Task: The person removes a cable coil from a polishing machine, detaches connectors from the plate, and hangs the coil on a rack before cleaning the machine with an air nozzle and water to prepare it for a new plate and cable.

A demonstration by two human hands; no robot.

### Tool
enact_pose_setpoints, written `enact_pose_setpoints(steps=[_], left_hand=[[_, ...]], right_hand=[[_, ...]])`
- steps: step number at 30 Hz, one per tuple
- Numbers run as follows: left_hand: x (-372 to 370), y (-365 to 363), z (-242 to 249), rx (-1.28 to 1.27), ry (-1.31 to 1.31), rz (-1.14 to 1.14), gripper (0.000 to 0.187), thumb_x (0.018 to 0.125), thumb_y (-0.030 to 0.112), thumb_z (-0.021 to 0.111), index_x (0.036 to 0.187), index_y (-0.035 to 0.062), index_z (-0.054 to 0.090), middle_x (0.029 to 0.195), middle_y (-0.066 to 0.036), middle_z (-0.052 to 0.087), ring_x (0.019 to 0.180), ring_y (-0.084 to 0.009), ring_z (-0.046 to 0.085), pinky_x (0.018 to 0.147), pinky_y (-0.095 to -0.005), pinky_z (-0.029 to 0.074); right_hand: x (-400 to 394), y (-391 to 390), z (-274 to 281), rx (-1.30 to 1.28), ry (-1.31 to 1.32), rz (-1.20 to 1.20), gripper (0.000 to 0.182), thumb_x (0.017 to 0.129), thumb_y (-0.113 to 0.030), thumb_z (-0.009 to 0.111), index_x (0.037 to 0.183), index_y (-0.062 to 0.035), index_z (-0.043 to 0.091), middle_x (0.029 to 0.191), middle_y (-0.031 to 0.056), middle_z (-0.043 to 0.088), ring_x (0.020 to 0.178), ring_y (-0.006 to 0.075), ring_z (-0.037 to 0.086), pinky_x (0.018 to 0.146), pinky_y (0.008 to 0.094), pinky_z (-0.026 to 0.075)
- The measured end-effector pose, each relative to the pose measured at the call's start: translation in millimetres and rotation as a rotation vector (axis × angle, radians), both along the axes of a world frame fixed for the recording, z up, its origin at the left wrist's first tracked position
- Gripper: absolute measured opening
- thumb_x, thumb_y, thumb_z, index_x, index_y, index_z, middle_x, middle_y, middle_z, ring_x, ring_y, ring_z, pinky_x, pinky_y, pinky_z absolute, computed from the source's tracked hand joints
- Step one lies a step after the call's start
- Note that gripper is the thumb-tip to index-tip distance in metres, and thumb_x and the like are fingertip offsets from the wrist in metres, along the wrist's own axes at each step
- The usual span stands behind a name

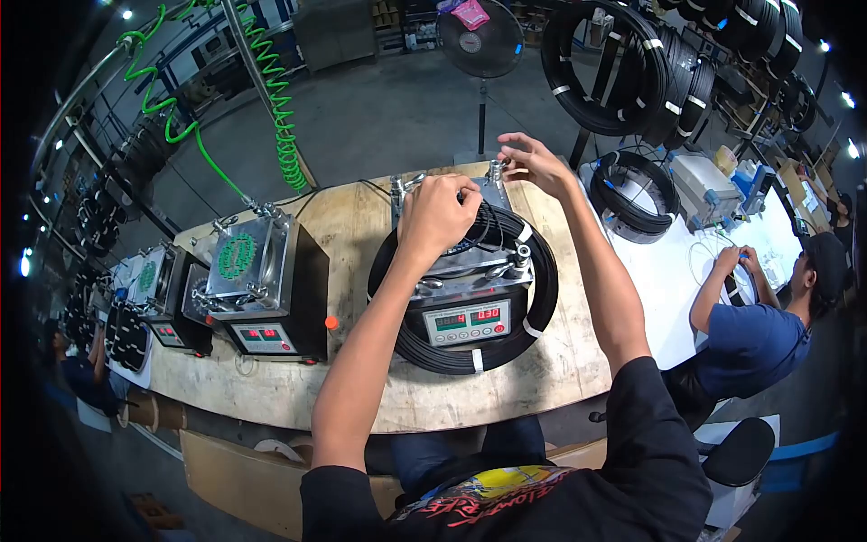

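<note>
A black machine with a metal top and a red-lit display stands before me on the wooden bench. A coil of black cable is looped around it, tied with white bands. Over the machine's top, my left hand is closed around black cable ends that curve down to the coil. My right hand is raised at the far right corner, fingers apart and fingertips right by a metal clamp post. A second metal clamp sits at the near right corner.
Two similar machines with green-printed tops stand to the left. An orange cap lies on the wooden bench. Green coiled hoses hang behind. At right, a person in blue works at a white table.
</note>
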State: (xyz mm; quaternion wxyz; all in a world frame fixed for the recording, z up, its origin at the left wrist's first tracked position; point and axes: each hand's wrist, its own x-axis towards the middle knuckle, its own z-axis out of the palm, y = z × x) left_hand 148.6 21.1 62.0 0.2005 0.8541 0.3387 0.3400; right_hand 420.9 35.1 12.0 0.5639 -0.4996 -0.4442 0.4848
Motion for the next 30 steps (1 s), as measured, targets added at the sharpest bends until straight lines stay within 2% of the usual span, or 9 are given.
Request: enact_pose_setpoints(steps=[3,4,8,12,16,23,26,29,30], left_hand=[[-0.8,1.0,-1.4,0.019,-0.013,-0.001,0.026,0.087,0.021,0.062,0.1,0.0071,0.08,0.079,-0.01,0.076,0.073,-0.0309,0.073,0.073,-0.0403,0.057],[-0.7,1.5,-2.1,0.029,-0.017,-0.003,0.026,0.087,0.021,0.062,0.1,0.0072,0.08,0.079,-0.01,0.075,0.072,-0.0308,0.073,0.073,-0.0402,0.057],[-1.7,0.0,-1.3,0.017,-0.01,0.001,0.026,0.088,0.021,0.062,0.1,0.007,0.08,0.079,-0.011,0.075,0.073,-0.0316,0.073,0.073,-0.0403,0.057],[-2.5,-0.3,-1.2,0.022,-0.019,0.005,0.026,0.087,0.02,0.062,0.099,0.0068,0.08,0.08,-0.012,0.075,0.075,-0.0329,0.073,0.075,-0.0413,0.057],[-1.8,0.3,-2.9,0.049,-0.029,0.007,0.026,0.087,0.02,0.061,0.098,0.0067,0.08,0.083,-0.011,0.076,0.08,-0.0336,0.074,0.077,-0.0428,0.058],[-1.0,0.4,-2.4,0.038,-0.008,0.028,0.027,0.088,0.021,0.06,0.098,0.0066,0.08,0.084,-0.011,0.076,0.08,-0.0344,0.073,0.077,-0.0437,0.058],[-1.2,1.2,-1.9,0.046,-0.02,0.013,0.027,0.089,0.021,0.06,0.099,0.0069,0.08,0.084,-0.013,0.076,0.08,-0.0348,0.073,0.076,-0.0438,0.058],[-2.2,1.9,-0.4,0.025,-0.03,-0.005,0.028,0.089,0.021,0.059,0.098,0.0066,0.081,0.085,-0.014,0.076,0.079,-0.0343,0.074,0.075,-0.0436,0.058],[-5.3,-2.9,10.4,-0.066,0.052,-0.001,0.031,0.09,0.016,0.058,0.111,0.0065,0.078,0.091,-0.017,0.076,0.086,-0.035,0.074,0.079,-0.0431,0.057]], right_hand=[[2.5,7.4,-18.8,0.124,0.016,0.078,0.032,0.101,-0.018,0.068,0.129,-0.006,0.057,0.099,0.0025,0.061,0.078,0.0106,0.062,0.069,0.0268,0.055],[-4.7,11.5,-22.6,0.127,-0.006,-0.017,0.024,0.1,-0.025,0.071,0.114,-0.0055,0.067,0.084,-0.0027,0.057,0.066,0.0067,0.053,0.058,0.0232,0.045],[-2.5,33.3,-26.5,-0.06,-0.373,-0.148,0.042,0.094,-0.047,0.076,0.098,-0.0055,0.078,0.059,-0.01,0.044,0.049,0.0041,0.038,0.046,0.025,0.027],[-8.7,28.1,-3.2,-0.251,-0.484,-0.163,0.044,0.095,-0.044,0.075,0.112,-0.003,0.075,0.067,-0.0062,0.053,0.056,0.0047,0.047,0.049,0.0247,0.033],[-5.1,-1.2,-2.9,0.048,-0.136,0.088,0.037,0.103,-0.024,0.068,0.133,-0.0035,0.063,0.089,-0.002,0.06,0.077,0.0062,0.052,0.063,0.0236,0.041],[8.9,13.7,-23.5,0.055,-0.225,0.106,0.032,0.103,-0.02,0.067,0.131,-0.0045,0.066,0.084,-0.0044,0.056,0.069,0.0063,0.047,0.061,0.0236,0.039],[-2.1,5.3,-18.3,0.093,-0.305,-0.038,0.034,0.103,-0.024,0.066,0.133,-0.0066,0.066,0.082,-0.0022,0.058,0.068,0.0082,0.049,0.059,0.0256,0.042],[-12.2,1.8,-26.5,0.071,-0.716,-0.436,0.039,0.102,-0.03,0.067,0.133,-0.0081,0.066,0.081,0.0024,0.058,0.067,0.0118,0.052,0.061,0.0297,0.047],[-20.2,-5.2,-23.8,0.175,-0.706,-0.519,0.044,0.099,-0.035,0.069,0.134,-0.0077,0.064,0.085,0.0083,0.062,0.07,0.0165,0.057,0.067,0.0341,0.05]])
